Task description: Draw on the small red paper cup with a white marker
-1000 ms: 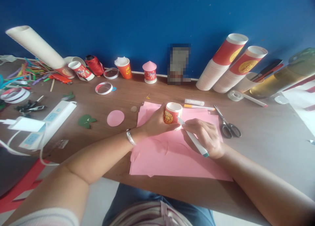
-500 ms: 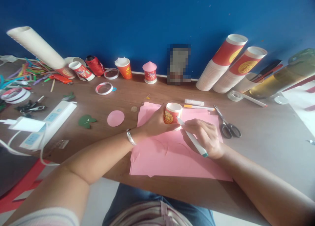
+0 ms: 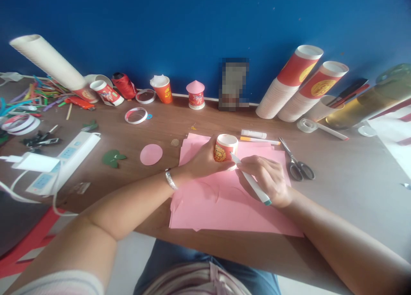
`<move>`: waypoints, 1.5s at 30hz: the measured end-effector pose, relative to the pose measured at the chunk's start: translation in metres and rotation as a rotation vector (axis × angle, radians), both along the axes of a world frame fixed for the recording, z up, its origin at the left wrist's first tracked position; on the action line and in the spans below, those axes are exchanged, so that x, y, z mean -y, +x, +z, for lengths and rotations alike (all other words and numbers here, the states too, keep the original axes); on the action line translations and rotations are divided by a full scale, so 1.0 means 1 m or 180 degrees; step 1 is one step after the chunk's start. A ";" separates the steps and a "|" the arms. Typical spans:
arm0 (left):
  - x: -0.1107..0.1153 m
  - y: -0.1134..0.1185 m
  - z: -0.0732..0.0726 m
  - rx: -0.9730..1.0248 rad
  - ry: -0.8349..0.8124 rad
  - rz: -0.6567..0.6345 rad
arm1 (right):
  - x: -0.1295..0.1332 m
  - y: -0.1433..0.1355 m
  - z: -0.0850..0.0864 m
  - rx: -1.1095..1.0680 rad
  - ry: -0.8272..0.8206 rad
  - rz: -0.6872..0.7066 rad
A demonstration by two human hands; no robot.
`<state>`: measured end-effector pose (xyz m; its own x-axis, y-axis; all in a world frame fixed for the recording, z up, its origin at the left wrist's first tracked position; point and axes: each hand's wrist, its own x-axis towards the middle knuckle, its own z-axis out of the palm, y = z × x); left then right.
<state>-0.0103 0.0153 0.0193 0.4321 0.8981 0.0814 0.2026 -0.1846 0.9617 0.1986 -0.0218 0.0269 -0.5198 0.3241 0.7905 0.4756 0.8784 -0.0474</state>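
My left hand (image 3: pixel 207 160) is wrapped round a short red and white paper cup (image 3: pixel 226 146) with a gold print, held upright over pink paper sheets (image 3: pixel 205 205). In my right hand (image 3: pixel 268 179) is a white marker (image 3: pixel 255 186) with a green end, gripped like a pen. Its tip meets the cup's side or lies just in front of it; which one I cannot tell. Beyond the hands, an orange-barrelled pen (image 3: pixel 260 140) and a white glue stick or cap-like tube (image 3: pixel 253 134) lie at the sheets' back edge. Scissors (image 3: pixel 297 164) rest at the right.
A pink paper disc (image 3: pixel 151 154) and a green paper piece (image 3: pixel 113 158) lie left, near a power strip (image 3: pixel 64 162). Along the wall stand a pink-roofed cup (image 3: pixel 196 96), an orange cup (image 3: pixel 162 89) and cup stacks (image 3: pixel 289 83). A tape roll (image 3: pixel 307 125) sits at the right.
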 end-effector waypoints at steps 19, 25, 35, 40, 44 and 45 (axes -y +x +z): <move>0.000 0.000 0.001 0.0024 -0.0083 -0.0018 | 0.001 0.001 0.003 0.0059 -0.0012 -0.0037; 0.000 0.000 0.001 -0.0012 -0.0038 -0.0036 | 0.001 0.001 0.002 0.0035 -0.0004 -0.0050; -0.001 0.000 0.000 -0.0071 0.0111 0.0021 | 0.000 0.000 0.003 0.0060 -0.0056 0.0017; 0.000 0.000 0.001 -0.0033 0.0053 -0.0030 | 0.001 0.000 0.003 0.0049 -0.0034 0.0010; 0.000 0.000 0.000 -0.0026 0.0012 0.0031 | 0.001 -0.001 0.005 0.0077 -0.0041 0.0004; 0.000 0.000 0.000 -0.0017 0.0010 0.0035 | 0.000 -0.001 0.005 0.0087 -0.0042 -0.0008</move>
<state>-0.0101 0.0152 0.0192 0.4226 0.9026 0.0819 0.2098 -0.1853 0.9600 0.1973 -0.0223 0.0319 -0.5402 0.3357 0.7717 0.4790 0.8766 -0.0460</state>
